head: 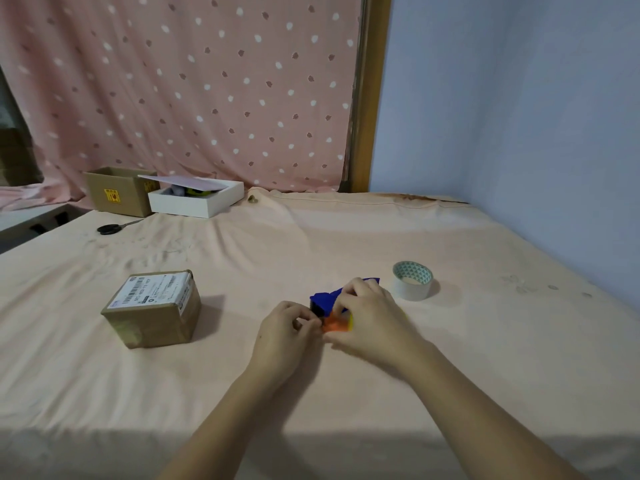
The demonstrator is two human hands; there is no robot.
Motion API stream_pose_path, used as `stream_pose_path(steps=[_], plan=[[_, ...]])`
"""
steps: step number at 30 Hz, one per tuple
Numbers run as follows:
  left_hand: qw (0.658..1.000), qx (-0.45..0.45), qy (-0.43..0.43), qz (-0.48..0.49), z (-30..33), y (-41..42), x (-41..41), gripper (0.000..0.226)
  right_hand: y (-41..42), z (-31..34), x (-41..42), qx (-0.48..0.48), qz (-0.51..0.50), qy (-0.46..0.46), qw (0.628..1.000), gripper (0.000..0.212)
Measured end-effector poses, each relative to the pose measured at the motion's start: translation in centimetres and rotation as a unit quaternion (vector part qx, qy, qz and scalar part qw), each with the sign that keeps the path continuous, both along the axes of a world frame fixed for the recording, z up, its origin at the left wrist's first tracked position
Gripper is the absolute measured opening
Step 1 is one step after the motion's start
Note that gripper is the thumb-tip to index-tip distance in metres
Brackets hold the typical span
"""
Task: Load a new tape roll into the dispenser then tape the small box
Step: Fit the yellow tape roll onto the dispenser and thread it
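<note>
A blue tape dispenser (323, 299) with an orange and yellow part lies in the middle of the peach-covered surface. My right hand (367, 315) grips it from above and covers most of it. My left hand (289, 325) pinches at its near left end, by the orange part. A roll of pale tape (412, 280) with a green-patterned core stands to the right of the dispenser, apart from both hands. The small brown cardboard box (154, 308) with a white label sits to the left.
Black-handled scissors (112, 228) lie at the far left. Behind them stand an open brown carton (117, 192) and a white box (195, 199) with a lid ajar. A blue wall (519, 116) borders the right side, a dotted pink curtain (190, 81) the back.
</note>
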State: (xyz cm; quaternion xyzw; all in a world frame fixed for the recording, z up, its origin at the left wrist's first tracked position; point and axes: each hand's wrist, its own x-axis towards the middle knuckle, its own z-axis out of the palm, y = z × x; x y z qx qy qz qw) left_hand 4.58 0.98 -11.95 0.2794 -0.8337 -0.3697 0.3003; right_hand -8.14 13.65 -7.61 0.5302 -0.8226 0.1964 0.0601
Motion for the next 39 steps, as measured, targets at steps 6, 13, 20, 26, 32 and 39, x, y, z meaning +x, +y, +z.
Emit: stream_pose_path(steps=[6,13,20,26,32,39], plan=[[0.999,0.014,-0.015,-0.046,0.1,-0.7,0.5,0.007,-0.9,-0.2,-0.1,-0.004,-0.004,-0.049,0.999,0.026],[0.981,0.074,-0.083,-0.157,1.6,-2.5,1.7,0.053,-1.0,-0.1,-1.5,0.044,0.036,-0.119,0.991,0.013],[0.990,0.077,-0.038,-0.111,1.3,-1.7,-0.3,0.039,-1.0,0.0,-2.4,0.023,0.016,-0.112,0.993,0.008],[0.994,0.076,-0.021,-0.074,0.5,-1.6,-0.4,0.027,-1.8,-0.3,-2.4,0.031,-0.019,-0.080,0.996,0.011],[0.997,0.078,-0.015,-0.021,0.0,-1.1,-0.9,0.024,-2.3,-0.3,-2.4,0.044,-0.035,-0.077,0.995,0.015],[0.998,0.043,-0.029,0.038,0.4,-0.2,-1.8,0.040,-2.3,-0.1,-2.6,0.057,-0.008,-0.063,0.996,0.015]])
